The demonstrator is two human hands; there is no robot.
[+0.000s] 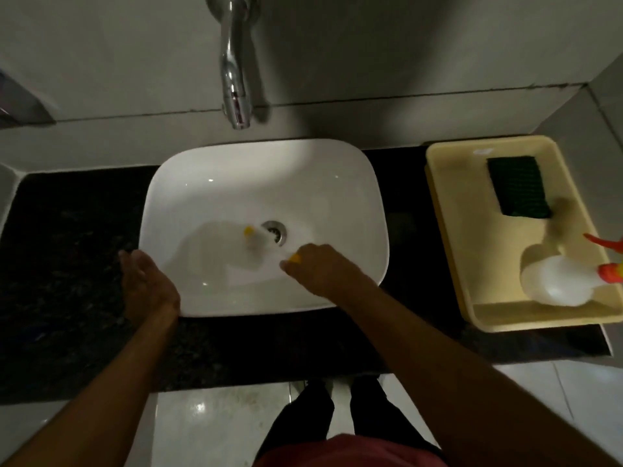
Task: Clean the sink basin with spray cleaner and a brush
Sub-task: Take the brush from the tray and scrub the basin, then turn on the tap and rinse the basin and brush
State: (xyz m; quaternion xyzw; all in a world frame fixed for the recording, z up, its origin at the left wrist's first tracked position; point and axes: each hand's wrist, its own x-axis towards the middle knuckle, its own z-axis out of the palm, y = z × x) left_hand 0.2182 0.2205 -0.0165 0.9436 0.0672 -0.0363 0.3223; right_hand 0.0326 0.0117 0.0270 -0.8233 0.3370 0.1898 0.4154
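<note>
A white rectangular sink basin [236,176] sits on a black counter, with a metal drain [275,231] at its middle. My right hand [320,271] is inside the basin at the front right, closed on a white brush [258,241] with yellow ends. The brush head lies blurred beside the drain. My left hand [146,281] rests flat on the basin's front left rim, fingers apart, holding nothing. The white spray bottle [559,281] with a red and orange trigger lies in a cream tray [448,230] to the right.
A chrome tap [234,79] hangs from the tiled wall above the basin. A green scouring pad [517,187] lies in the tray's far part. The black stone counter [67,264] runs left and right of the basin. My legs stand on pale floor tiles below.
</note>
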